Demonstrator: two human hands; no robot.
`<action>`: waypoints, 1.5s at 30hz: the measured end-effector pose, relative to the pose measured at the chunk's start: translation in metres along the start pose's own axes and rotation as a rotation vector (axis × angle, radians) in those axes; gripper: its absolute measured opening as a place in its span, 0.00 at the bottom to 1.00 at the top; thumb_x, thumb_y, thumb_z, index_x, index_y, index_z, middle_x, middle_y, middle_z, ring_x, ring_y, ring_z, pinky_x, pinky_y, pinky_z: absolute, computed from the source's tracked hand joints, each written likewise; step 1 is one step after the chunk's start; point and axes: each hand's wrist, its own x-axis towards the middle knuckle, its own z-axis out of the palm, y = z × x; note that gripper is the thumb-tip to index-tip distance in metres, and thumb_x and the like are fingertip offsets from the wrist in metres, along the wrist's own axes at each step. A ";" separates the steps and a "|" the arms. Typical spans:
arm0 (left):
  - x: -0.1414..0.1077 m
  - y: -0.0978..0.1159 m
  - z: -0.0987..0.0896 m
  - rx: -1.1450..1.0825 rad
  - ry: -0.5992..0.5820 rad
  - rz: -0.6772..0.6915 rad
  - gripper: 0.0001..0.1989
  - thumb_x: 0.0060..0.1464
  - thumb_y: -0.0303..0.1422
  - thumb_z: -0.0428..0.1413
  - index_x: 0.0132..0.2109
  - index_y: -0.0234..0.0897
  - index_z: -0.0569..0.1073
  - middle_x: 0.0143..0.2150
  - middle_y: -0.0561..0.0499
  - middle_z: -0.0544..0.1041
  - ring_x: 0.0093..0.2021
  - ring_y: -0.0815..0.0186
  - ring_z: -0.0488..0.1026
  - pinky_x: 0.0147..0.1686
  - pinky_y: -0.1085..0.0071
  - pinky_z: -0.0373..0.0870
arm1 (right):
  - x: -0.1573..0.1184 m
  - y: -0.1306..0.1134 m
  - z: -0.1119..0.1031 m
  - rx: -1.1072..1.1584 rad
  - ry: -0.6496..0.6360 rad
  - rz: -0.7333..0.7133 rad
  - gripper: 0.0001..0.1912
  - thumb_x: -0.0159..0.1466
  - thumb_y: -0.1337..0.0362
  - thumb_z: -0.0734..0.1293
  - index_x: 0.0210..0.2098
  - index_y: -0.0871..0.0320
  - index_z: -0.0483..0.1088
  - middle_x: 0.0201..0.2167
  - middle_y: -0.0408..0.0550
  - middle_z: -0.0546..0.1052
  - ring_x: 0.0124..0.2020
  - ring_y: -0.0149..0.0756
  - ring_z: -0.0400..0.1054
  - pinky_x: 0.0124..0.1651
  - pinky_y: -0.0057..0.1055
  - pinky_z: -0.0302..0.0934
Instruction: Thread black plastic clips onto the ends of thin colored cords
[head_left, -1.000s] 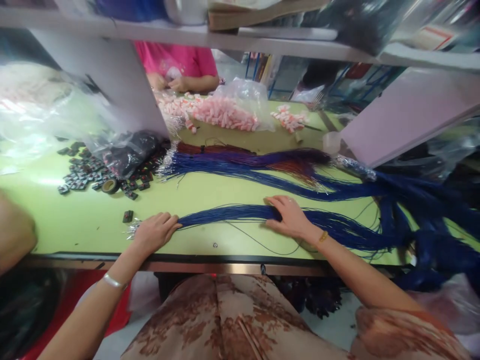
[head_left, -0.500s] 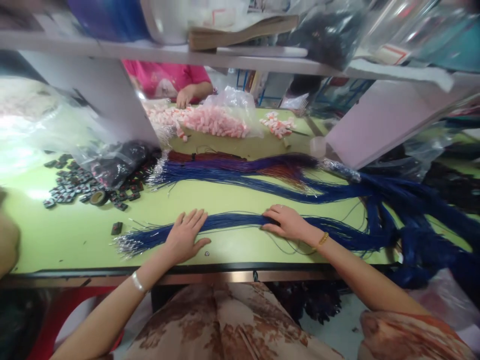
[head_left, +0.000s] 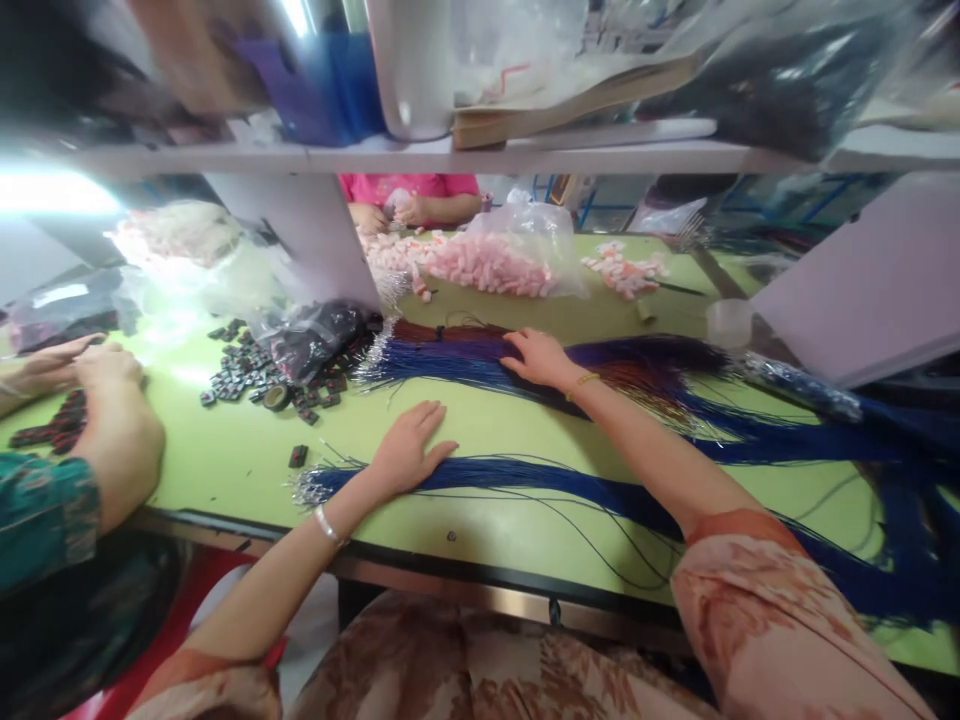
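My left hand (head_left: 409, 450) lies flat across a near bundle of thin blue wires (head_left: 540, 478), fingers stretched out and thumb apart. The bundle's silvery tips (head_left: 307, 488) fan out to the left of my wrist. Farther back, my right hand (head_left: 541, 358) reaches over a second, mixed bundle of blue and purple wires (head_left: 450, 362), its fingers extended on top and slightly apart. Reddish-brown wires (head_left: 420, 332) run along that bundle's far side. A single black part (head_left: 298, 456) sits just beyond the near wire tips.
A pile of small black parts (head_left: 244, 365) and a tape roll (head_left: 276, 397) lie at left. A co-worker's hands (head_left: 105, 385) handle parts at far left. Pink pieces (head_left: 491, 265) lie across the table near another person. A loaded shelf (head_left: 420, 160) spans overhead.
My right hand has left the near bundle and moved away from me onto the far one. My left hand stays on the near wires. The view has swung left, showing a co-worker's hands.
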 end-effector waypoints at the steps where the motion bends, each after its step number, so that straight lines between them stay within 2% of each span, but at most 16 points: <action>1: 0.013 -0.008 -0.001 0.023 0.022 -0.021 0.31 0.62 0.48 0.44 0.63 0.30 0.64 0.65 0.37 0.64 0.66 0.53 0.59 0.65 0.55 0.57 | 0.008 -0.004 0.004 -0.013 -0.024 0.005 0.26 0.66 0.52 0.61 0.58 0.60 0.66 0.50 0.62 0.72 0.49 0.51 0.67 0.52 0.43 0.59; 5: 0.065 -0.043 0.001 0.154 0.063 -0.150 0.36 0.62 0.49 0.44 0.67 0.28 0.56 0.70 0.37 0.54 0.70 0.50 0.49 0.67 0.51 0.50 | 0.027 -0.008 0.016 0.031 -0.054 0.056 0.23 0.63 0.52 0.65 0.52 0.59 0.70 0.47 0.60 0.74 0.47 0.50 0.69 0.49 0.40 0.60; 8: 0.083 -0.062 0.011 0.225 0.020 -0.232 0.36 0.62 0.49 0.43 0.68 0.28 0.55 0.71 0.38 0.53 0.71 0.49 0.47 0.67 0.48 0.45 | 0.033 0.001 0.020 0.143 -0.070 0.075 0.22 0.61 0.52 0.67 0.49 0.59 0.72 0.46 0.56 0.76 0.45 0.46 0.69 0.47 0.36 0.61; 12: 0.077 -0.068 0.022 0.276 0.059 -0.187 0.32 0.63 0.48 0.42 0.64 0.29 0.62 0.67 0.36 0.62 0.67 0.50 0.56 0.67 0.47 0.41 | 0.040 0.009 0.013 0.299 -0.043 0.072 0.14 0.64 0.58 0.63 0.43 0.58 0.74 0.42 0.51 0.78 0.41 0.39 0.70 0.46 0.32 0.61; 15: 0.073 -0.066 0.024 0.274 0.123 -0.139 0.27 0.63 0.46 0.43 0.59 0.31 0.67 0.59 0.37 0.70 0.61 0.51 0.63 0.64 0.49 0.47 | 0.052 -0.004 0.004 0.284 0.005 0.063 0.15 0.63 0.57 0.64 0.44 0.58 0.74 0.42 0.52 0.78 0.41 0.40 0.70 0.46 0.33 0.61; 17: 0.077 -0.065 0.025 0.263 0.134 -0.165 0.25 0.63 0.46 0.43 0.54 0.32 0.70 0.54 0.37 0.73 0.55 0.51 0.67 0.59 0.52 0.56 | 0.064 -0.024 -0.001 0.277 0.058 0.016 0.16 0.64 0.57 0.63 0.46 0.58 0.74 0.44 0.53 0.78 0.43 0.40 0.70 0.48 0.33 0.61; 19: 0.084 -0.065 0.027 0.255 0.150 -0.220 0.24 0.63 0.45 0.43 0.52 0.31 0.71 0.54 0.35 0.72 0.51 0.51 0.69 0.52 0.55 0.62 | 0.079 -0.049 -0.002 0.296 0.074 -0.066 0.16 0.65 0.59 0.61 0.47 0.59 0.74 0.45 0.52 0.78 0.45 0.39 0.70 0.50 0.33 0.60; 23: 0.092 -0.070 0.033 0.206 0.209 -0.251 0.24 0.63 0.40 0.43 0.59 0.28 0.66 0.61 0.33 0.65 0.52 0.49 0.66 0.49 0.56 0.63 | 0.109 -0.098 0.012 0.240 -0.056 -0.150 0.15 0.65 0.62 0.60 0.45 0.58 0.76 0.46 0.53 0.77 0.47 0.40 0.70 0.51 0.33 0.60; 26: 0.091 -0.072 0.035 0.127 0.218 -0.242 0.22 0.64 0.36 0.41 0.57 0.29 0.67 0.59 0.34 0.68 0.52 0.51 0.66 0.51 0.55 0.62 | 0.124 -0.119 0.026 0.171 -0.148 -0.133 0.14 0.62 0.63 0.64 0.44 0.59 0.76 0.46 0.56 0.76 0.46 0.43 0.70 0.47 0.34 0.62; 30: 0.088 -0.072 0.034 0.087 0.256 -0.256 0.21 0.63 0.34 0.43 0.58 0.30 0.66 0.56 0.36 0.69 0.51 0.52 0.65 0.51 0.56 0.62 | 0.136 -0.118 0.028 0.190 -0.182 -0.154 0.12 0.60 0.66 0.63 0.42 0.60 0.74 0.44 0.55 0.78 0.43 0.42 0.71 0.45 0.32 0.63; 34: 0.088 -0.071 0.034 0.109 0.258 -0.261 0.22 0.63 0.36 0.44 0.59 0.28 0.66 0.56 0.34 0.68 0.51 0.51 0.64 0.50 0.56 0.62 | 0.144 -0.100 0.004 0.326 -0.130 -0.142 0.17 0.65 0.70 0.54 0.50 0.64 0.67 0.42 0.54 0.78 0.39 0.35 0.70 0.43 0.30 0.62; 37: 0.087 -0.069 0.034 0.153 0.259 -0.267 0.22 0.63 0.37 0.44 0.57 0.29 0.67 0.58 0.35 0.68 0.51 0.50 0.64 0.49 0.55 0.62 | 0.144 -0.097 -0.007 0.377 -0.137 -0.239 0.15 0.65 0.67 0.57 0.47 0.62 0.68 0.40 0.51 0.79 0.38 0.34 0.70 0.42 0.28 0.62; 40: 0.086 -0.067 0.034 0.178 0.254 -0.283 0.21 0.63 0.38 0.44 0.57 0.31 0.67 0.57 0.36 0.69 0.52 0.49 0.64 0.48 0.54 0.62 | 0.139 -0.111 0.003 0.202 -0.193 -0.284 0.14 0.61 0.64 0.63 0.45 0.60 0.72 0.43 0.53 0.78 0.42 0.38 0.71 0.43 0.30 0.61; 43: 0.084 -0.066 0.032 0.177 0.242 -0.274 0.21 0.63 0.38 0.44 0.56 0.31 0.69 0.54 0.36 0.71 0.51 0.49 0.64 0.48 0.53 0.62 | 0.134 -0.129 0.020 0.076 -0.238 -0.236 0.14 0.58 0.65 0.65 0.43 0.61 0.73 0.45 0.59 0.77 0.45 0.45 0.71 0.44 0.33 0.63; 45: 0.083 -0.065 0.031 0.175 0.243 -0.267 0.20 0.63 0.38 0.44 0.54 0.31 0.70 0.53 0.36 0.71 0.51 0.49 0.65 0.48 0.53 0.62 | 0.135 -0.133 0.024 0.063 -0.228 -0.213 0.15 0.58 0.66 0.65 0.45 0.63 0.72 0.47 0.62 0.76 0.46 0.48 0.71 0.45 0.36 0.63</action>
